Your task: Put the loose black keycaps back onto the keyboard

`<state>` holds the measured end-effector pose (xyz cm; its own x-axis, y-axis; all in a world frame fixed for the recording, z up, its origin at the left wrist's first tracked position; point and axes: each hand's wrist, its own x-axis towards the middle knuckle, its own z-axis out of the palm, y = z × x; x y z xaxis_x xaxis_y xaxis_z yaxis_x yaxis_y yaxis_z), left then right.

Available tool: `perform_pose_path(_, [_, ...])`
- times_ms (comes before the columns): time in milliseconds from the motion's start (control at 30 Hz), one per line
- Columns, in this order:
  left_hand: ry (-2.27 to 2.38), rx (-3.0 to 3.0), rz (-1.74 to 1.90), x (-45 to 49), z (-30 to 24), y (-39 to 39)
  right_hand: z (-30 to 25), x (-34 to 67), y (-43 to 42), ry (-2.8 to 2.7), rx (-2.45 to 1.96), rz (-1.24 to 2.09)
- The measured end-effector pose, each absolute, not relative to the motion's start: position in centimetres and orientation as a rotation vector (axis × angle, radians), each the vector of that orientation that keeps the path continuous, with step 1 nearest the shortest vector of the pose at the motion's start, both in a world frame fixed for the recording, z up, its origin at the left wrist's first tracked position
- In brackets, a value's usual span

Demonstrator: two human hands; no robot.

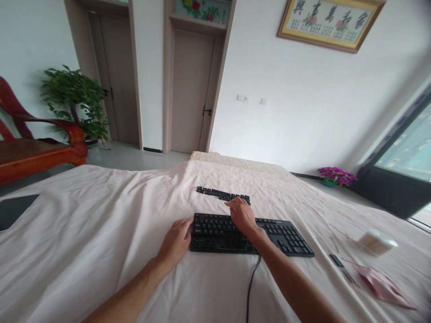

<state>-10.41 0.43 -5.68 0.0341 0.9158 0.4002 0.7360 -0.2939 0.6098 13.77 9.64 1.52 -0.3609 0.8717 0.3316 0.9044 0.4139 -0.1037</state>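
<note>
A black keyboard (283,235) lies on a pink flowered sheet (101,233), its cable (251,282) trailing toward me. Just beyond it sits a row of loose black keycaps (215,193). My left hand (177,240) rests against the keyboard's left end, fingers curled on its edge. Reaching over the keyboard's top edge, my right hand (241,214) has its fingertips pinched at the right end of the keycap row; what they hold is too small to make out.
To the right on the sheet lie a white round container (376,241), a small black object (336,260) and a pink folded cloth (382,285). A red wooden bench (37,150) and a potted plant (76,101) stand at the left, a dark panel (15,210) at the sheet's left edge.
</note>
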Motion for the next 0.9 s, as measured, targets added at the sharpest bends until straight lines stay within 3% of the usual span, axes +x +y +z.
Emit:
perform_pose_path(267, [1.715, 2.056, 1.106, -10.4, -5.8, 0.5, 0.0, 11.3, 15.8, -2.374, -1.682, -0.410])
perform_pose_path(900, [1.727, 2.053, 1.069, -10.4, -5.4, 0.4, -0.9, 9.5, 18.8, -2.428, -1.684, -0.459])
